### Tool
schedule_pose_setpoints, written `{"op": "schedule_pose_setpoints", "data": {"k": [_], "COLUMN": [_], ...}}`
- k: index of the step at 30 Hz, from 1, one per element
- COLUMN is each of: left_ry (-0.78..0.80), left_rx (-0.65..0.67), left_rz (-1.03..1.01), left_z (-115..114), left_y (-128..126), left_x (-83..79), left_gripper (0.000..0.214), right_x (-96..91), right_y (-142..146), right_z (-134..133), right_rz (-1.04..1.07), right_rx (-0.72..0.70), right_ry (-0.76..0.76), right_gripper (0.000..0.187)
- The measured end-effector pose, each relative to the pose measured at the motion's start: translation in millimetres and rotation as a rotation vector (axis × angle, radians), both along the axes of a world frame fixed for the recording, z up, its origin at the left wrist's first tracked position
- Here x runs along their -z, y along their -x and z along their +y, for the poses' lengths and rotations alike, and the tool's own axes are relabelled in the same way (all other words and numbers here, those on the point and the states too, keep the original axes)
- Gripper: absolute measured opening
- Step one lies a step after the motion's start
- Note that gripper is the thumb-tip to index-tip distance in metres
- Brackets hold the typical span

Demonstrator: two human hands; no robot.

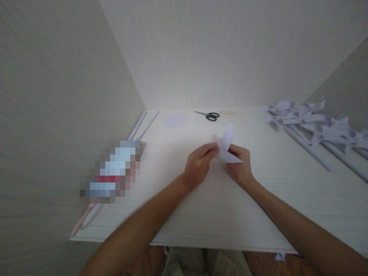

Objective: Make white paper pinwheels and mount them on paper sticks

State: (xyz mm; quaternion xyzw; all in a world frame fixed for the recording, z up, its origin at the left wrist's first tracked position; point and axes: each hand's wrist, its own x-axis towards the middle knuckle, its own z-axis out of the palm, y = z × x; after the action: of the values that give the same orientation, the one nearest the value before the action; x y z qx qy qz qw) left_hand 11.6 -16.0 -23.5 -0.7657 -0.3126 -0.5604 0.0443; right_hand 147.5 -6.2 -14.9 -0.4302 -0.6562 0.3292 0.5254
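Observation:
Between my two hands is a pale lilac paper pinwheel point(226, 140), its pointed blades spreading up and to the right. My left hand point(199, 164) is closed, pinching the paper's left side between thumb and fingers. On the other side, my right hand point(240, 161) is also closed on the paper, with its fingertips partly hidden behind a blade. Both hands are raised a little over the middle of the white table point(178, 222).
Scissors point(209, 115) with black handles lie at the back beside a lilac paper square point(175, 120). Several finished-looking pinwheels point(307, 119) on paper sticks are heaped at right. A blurred-out object point(115, 168) and thin paper rolls point(138, 124) lie along the left wall.

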Motion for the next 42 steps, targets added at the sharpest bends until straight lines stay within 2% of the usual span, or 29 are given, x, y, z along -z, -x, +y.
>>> {"op": "schedule_pose_setpoints", "data": {"k": [11, 17, 23, 33, 42], "left_ry": [-0.112, -0.074, -0.068, -0.031, 0.041], "left_rx": [-0.081, -0.07, -0.046, -0.087, -0.082], "left_rz": [0.027, 0.007, 0.041, 0.048, 0.026], "left_z": [-4.2, -6.1, -2.7, -0.4, 0.2], "left_y": [1.9, 0.9, 3.0, 0.7, -1.7], "left_x": [-5.7, -9.6, -4.6, -4.7, -2.4], "left_gripper": [0.018, 0.018, 0.021, 0.025, 0.025], "right_x": [-0.8, -1.9, -3.8, -2.6, -2.9], "right_y": [0.1, 0.0, -1.6, -3.1, -3.8], "right_z": [-1.6, -2.6, -2.3, 1.4, 0.2], "right_rz": [-0.013, -0.01, -0.096, -0.2, -0.123], "right_rx": [-0.001, -0.003, 0.049, 0.054, 0.09], "right_ry": [-0.009, -0.017, -0.046, -0.103, -0.079], "right_gripper": [0.019, 0.019, 0.017, 0.018, 0.015]}}
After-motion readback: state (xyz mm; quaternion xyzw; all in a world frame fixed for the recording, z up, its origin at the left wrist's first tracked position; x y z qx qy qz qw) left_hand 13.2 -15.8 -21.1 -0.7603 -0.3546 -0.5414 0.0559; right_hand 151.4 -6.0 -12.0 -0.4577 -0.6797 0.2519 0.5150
